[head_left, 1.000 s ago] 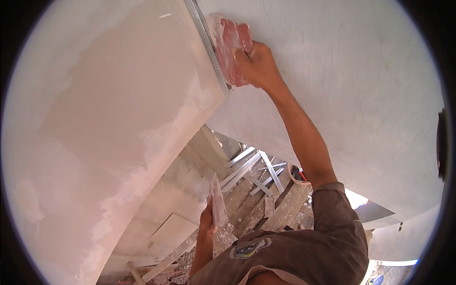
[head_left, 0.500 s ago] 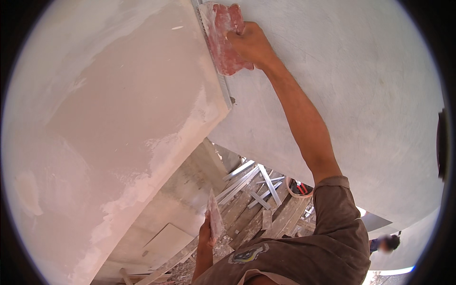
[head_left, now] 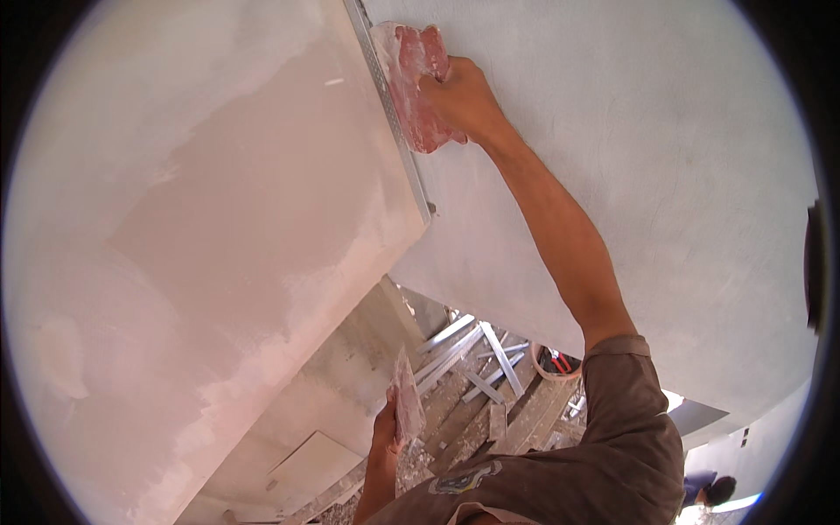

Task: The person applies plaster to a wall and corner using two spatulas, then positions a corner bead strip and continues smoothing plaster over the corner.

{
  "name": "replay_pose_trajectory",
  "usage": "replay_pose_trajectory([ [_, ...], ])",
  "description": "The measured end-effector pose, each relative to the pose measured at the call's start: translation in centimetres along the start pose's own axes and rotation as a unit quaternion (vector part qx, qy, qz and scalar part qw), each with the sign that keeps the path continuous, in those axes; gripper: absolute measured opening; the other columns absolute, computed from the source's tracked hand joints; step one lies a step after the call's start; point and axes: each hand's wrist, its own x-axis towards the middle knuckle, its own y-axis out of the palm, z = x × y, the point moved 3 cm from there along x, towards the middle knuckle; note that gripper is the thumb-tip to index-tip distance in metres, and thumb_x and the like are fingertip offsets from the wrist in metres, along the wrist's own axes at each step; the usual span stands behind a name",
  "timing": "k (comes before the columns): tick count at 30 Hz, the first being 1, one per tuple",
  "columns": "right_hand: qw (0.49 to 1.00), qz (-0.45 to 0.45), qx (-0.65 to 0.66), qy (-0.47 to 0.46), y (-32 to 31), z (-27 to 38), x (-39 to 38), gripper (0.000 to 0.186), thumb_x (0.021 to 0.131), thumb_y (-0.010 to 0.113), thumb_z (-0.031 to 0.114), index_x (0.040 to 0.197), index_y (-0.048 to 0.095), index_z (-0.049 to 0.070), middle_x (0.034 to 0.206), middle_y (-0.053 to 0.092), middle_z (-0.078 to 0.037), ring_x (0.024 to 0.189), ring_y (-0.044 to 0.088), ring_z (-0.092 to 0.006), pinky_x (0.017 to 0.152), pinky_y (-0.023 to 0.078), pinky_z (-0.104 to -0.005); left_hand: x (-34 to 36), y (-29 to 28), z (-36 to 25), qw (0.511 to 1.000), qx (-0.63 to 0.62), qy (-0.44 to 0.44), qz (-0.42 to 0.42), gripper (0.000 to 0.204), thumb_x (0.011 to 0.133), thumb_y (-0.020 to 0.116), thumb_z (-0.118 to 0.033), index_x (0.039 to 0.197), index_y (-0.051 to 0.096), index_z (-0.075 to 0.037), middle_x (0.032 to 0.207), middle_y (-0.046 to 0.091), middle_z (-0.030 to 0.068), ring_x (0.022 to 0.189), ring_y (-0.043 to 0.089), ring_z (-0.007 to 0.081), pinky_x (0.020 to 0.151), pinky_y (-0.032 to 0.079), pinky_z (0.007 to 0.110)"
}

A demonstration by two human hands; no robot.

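My right hand (head_left: 459, 96) is raised high and grips a red trowel (head_left: 413, 83) smeared with white plaster. The trowel's blade lies flat against the grey wall face (head_left: 665, 149), right beside a metal corner bead (head_left: 394, 122) that runs down the wall's edge. Low in the view, my left hand (head_left: 385, 433) holds a second plaster-coated blade (head_left: 406, 404) upright, away from the wall. My arm in a brown sleeve (head_left: 626, 429) stretches up across the grey surface.
The pinkish plastered face (head_left: 219, 245) fills the left side. Below lie metal studs and wooden planks (head_left: 477, 367) on a rubble-strewn floor. A red-handled tool (head_left: 560, 360) rests among them. Another person (head_left: 713, 494) is at the lower right.
My right hand and the trowel have slid upward along the corner bead. My left hand with the second blade has stayed low, shifting only slightly.
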Motion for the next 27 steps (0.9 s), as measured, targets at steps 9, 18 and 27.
replay_pose_trajectory([
  [9,0.991,-0.086,-0.029,-0.100,-1.9,6.2,6.2,0.027,0.082,0.058,0.013,0.102,0.063,-0.005,0.089,0.067,-0.022,0.084,0.066,-0.0314,0.078,0.051,-0.0398,-0.8,-4.2,3.6,0.998,-0.040,0.003,-0.040,0.057,0.098,0.053,-0.048,0.130,0.056,-0.001,0.118,0.065,0.0067,0.099,0.063,0.0186,0.083,0.051,0.029],
  [18,0.969,-0.156,-0.041,-0.189,-1.9,7.5,13.1,0.034,0.077,0.057,0.008,0.108,0.063,-0.006,0.103,0.066,-0.030,0.102,0.064,-0.0423,0.087,0.051,-0.0449,0.5,-7.4,5.3,0.992,-0.121,-0.031,0.030,0.036,0.098,0.054,-0.044,0.114,0.063,-0.012,0.096,0.066,0.0011,0.081,0.062,0.0140,0.058,0.051,0.031],
  [27,0.979,-0.107,-0.016,-0.175,-2.3,8.0,14.4,0.034,0.076,0.058,0.009,0.104,0.064,-0.009,0.097,0.069,-0.028,0.094,0.068,-0.0384,0.081,0.055,-0.0414,0.5,-7.5,5.3,0.993,-0.104,-0.027,-0.045,0.037,0.096,0.058,-0.048,0.113,0.063,-0.015,0.093,0.065,-0.0023,0.076,0.059,0.0121,0.053,0.044,0.029],
])
